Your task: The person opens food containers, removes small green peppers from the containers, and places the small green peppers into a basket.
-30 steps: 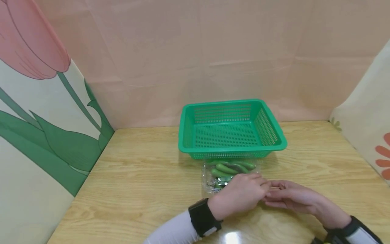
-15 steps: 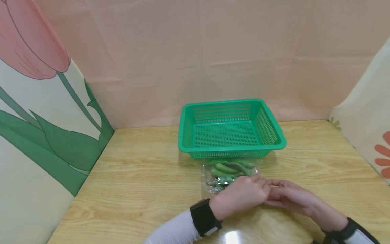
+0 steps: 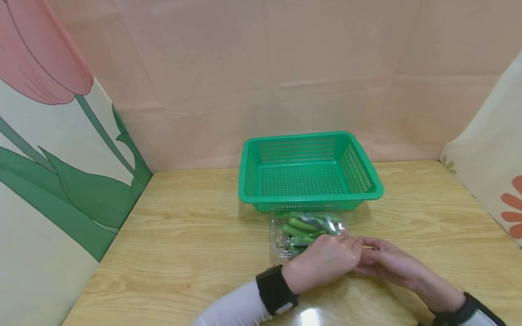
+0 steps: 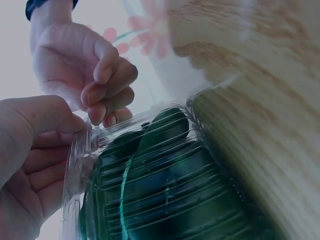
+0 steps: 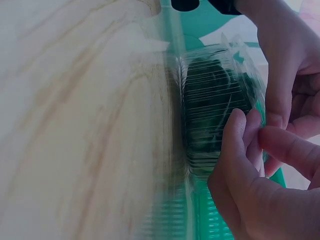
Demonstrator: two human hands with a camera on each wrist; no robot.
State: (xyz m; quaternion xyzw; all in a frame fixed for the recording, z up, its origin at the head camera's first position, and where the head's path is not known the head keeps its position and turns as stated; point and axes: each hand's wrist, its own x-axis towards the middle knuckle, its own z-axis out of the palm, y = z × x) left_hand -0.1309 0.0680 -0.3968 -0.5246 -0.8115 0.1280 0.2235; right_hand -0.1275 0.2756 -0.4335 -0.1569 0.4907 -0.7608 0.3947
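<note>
A clear plastic clamshell box (image 3: 281, 246) of long green peppers (image 3: 299, 225) sits on the table just in front of the green basket. At its near right corner my left hand (image 3: 326, 258) pinches the rim, thumb on top, as the left wrist view shows with the box's ridged side (image 4: 165, 185). My right hand (image 3: 393, 265) meets it at that same corner, fingertips close together on the edge. In the right wrist view the right hand (image 5: 265, 185) has fingers along the box's side and its thumb near the left thumb. The left hand covers part of the box.
Behind the box stands a green plastic basket (image 3: 310, 200) with slotted walls and nothing in it. The wooden table (image 3: 183, 253) runs back to a pink cloth backdrop (image 3: 204, 90). Printed flower panels (image 3: 81, 190) flank both sides.
Both hands stay at the box corner, the left shifting very slightly right and the right slightly left. Glare on the lid has moved from its front left toward its right side.
</note>
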